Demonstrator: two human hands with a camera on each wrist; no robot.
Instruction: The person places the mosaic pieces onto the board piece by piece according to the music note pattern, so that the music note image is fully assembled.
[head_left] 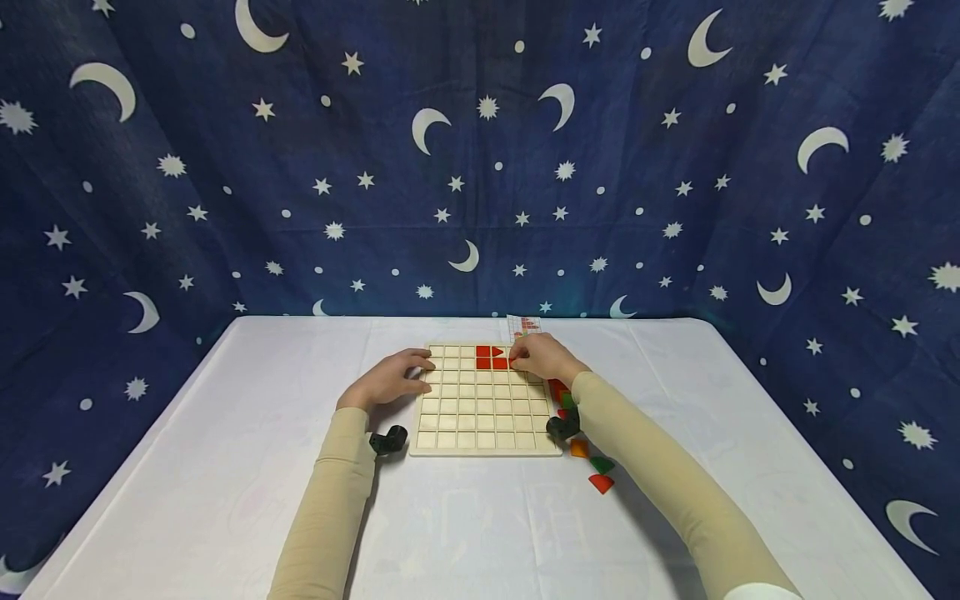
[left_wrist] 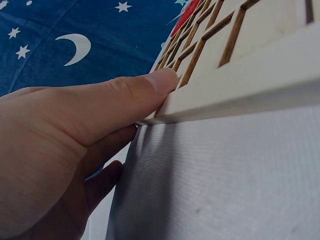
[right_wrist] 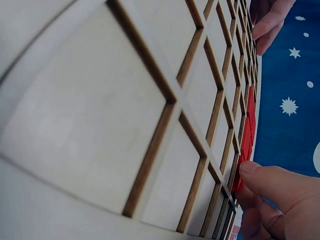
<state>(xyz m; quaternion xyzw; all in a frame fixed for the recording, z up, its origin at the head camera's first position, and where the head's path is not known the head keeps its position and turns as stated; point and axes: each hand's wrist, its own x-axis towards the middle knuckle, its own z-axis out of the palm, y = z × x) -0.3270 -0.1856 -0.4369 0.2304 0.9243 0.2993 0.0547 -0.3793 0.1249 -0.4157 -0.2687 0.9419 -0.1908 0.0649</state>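
On grid board (head_left: 465, 421) | hands (head_left: 546, 357): right pinches red piece (right_wrist: 237, 181) — mostly hidden

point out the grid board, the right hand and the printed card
Grid board (head_left: 485, 407): head view, bare cell near its middle.
Right hand (head_left: 546, 357): head view, back of the hand.
Printed card (head_left: 524, 326): head view, visible part of its face.

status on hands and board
Left hand touching wooden grid board; right hand pinching red block near its far edge; loose blocks right of board; no obstruction visible.
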